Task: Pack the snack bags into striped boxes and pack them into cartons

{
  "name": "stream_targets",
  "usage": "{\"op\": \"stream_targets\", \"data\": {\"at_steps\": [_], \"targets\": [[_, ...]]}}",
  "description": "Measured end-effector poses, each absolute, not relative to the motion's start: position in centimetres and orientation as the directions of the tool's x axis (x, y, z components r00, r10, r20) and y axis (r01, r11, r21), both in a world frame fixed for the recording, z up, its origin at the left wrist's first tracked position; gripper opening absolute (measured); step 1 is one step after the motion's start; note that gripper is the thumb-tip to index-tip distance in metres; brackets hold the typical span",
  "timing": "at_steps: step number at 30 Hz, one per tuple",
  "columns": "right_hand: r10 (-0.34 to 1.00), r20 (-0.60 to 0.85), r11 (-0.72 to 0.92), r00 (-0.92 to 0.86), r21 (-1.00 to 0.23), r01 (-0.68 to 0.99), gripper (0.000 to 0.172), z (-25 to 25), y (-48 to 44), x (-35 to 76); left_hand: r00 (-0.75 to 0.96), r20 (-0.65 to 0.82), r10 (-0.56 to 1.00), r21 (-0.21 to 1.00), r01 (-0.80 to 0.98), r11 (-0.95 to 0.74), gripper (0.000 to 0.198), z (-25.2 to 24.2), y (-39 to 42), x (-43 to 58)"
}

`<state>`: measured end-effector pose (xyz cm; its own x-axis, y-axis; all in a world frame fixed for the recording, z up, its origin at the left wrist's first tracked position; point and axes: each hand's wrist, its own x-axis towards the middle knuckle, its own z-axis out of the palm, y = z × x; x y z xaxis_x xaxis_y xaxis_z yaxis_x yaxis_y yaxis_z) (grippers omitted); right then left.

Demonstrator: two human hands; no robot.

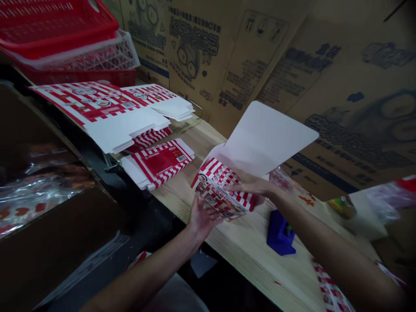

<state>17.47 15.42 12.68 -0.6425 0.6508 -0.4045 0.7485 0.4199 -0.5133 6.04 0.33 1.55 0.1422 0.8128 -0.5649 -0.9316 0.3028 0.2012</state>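
A red-and-white striped cardboard box (224, 186), printed with food pictures, is held tilted over the wooden table's front edge. Its large white lid flap (271, 138) stands raised at the back. My left hand (203, 219) supports the box from the near lower side, thumb up and fingers along its face. Across the striped side lies my right hand (250, 184), gripping the box from the right; part of its fingers is hidden. Just right of the box, a dark blue tape dispenser-like holder (280, 234) sits on the table.
Flat printed box blanks (120, 125) are stacked at the left, beside a folded striped carton (159, 162). Red and white plastic baskets (65, 34) stand behind. Big brown cartons (208, 56) wall off the back. Clear-wrapped packets (42, 190) fill a carton at the lower left.
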Motion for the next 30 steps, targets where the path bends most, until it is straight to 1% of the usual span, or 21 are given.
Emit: {"op": "stream_targets", "data": {"at_steps": [1,2,3,5,6,8,10,13,16,18,21,23,25,27,29,30], "targets": [[0.63,-0.444,0.308,-0.638,-0.611,0.729,0.071,12.9,16.2,17.9,0.142,-0.576,0.805,0.211,-0.925,0.315,0.067,1.4,0.3,6.0],[0.619,-0.495,0.184,-0.61,-0.664,0.725,0.066,12.9,16.9,18.4,0.147,-0.591,0.793,0.222,-0.916,0.335,0.068,1.4,0.3,6.0],[0.611,-0.554,0.063,-0.565,-0.678,0.733,0.063,12.7,17.6,18.7,0.159,-0.608,0.778,0.229,-0.903,0.363,0.07,1.3,0.3,6.0],[0.588,-0.658,-0.133,-0.471,-0.652,0.746,0.063,12.0,18.4,19.0,0.201,-0.621,0.757,0.224,-0.881,0.417,0.079,1.3,0.5,5.9],[0.575,-0.691,-0.195,-0.438,-0.636,0.746,0.063,11.5,18.6,19.0,0.231,-0.608,0.759,0.209,-0.876,0.434,0.085,1.4,0.7,5.9],[0.577,-0.713,-0.241,-0.4,-0.616,0.75,0.066,10.8,18.6,18.7,0.286,-0.564,0.775,0.15,-0.887,0.437,0.097,1.9,1.2,5.9],[0.588,-0.701,-0.192,-0.403,-0.605,0.772,0.067,10.4,18.3,18.4,0.308,-0.514,0.8,0.07,-0.915,0.397,0.103,2.5,1.7,6.1],[0.631,-0.616,-0.012,-0.472,-0.615,0.788,0.068,10.3,18.1,18.0,0.289,-0.482,0.827,-0.008,-0.946,0.326,0.101,3.2,2.6,6.7],[0.672,-0.486,0.202,-0.559,-0.606,0.769,0.071,9.6,18.3,17.7,0.262,-0.457,0.85,-0.008,-0.957,0.291,0.098,3.6,3.6,7.5],[0.693,-0.446,0.274,-0.566,-0.563,0.78,0.077,8.9,18.5,17.4,0.253,-0.468,0.847,0.005,-0.957,0.289,0.095,3.9,4.2,7.9],[0.732,-0.433,0.286,-0.526,-0.506,0.814,0.082,8.4,18.7,17.0,0.241,-0.482,0.842,0.018,-0.958,0.285,0.093,4.3,4.6,8.0],[0.738,-0.436,0.279,-0.515,-0.498,0.821,0.083,8.4,18.7,16.9,0.249,-0.488,0.837,0.032,-0.953,0.302,0.093,4.3,4.4,7.7],[0.735,-0.446,0.263,-0.511,-0.508,0.821,0.083,8.7,18.8,16.9,0.281,-0.552,0.785,0.065,-0.924,0.376,0.097,3.7,3.8,7.1],[0.729,-0.464,0.243,-0.504,-0.513,0.824,0.08,9.0,19.0,17.0,0.29,-0.657,0.696,0.1,-0.881,0.462,0.097,2.8,2.9,6.3],[0.728,-0.471,0.229,-0.498,-0.518,0.824,0.077,9.3,19.4,17.1,0.267,-0.731,0.628,0.129,-0.85,0.511,0.087,1.9,2.0,5.6],[0.729,-0.471,0.224,-0.497,-0.522,0.823,0.076,9.5,19.6,17.2,0.252,-0.743,0.62,0.15,-0.84,0.521,0.077,1.5,1.6,5.4]]}}
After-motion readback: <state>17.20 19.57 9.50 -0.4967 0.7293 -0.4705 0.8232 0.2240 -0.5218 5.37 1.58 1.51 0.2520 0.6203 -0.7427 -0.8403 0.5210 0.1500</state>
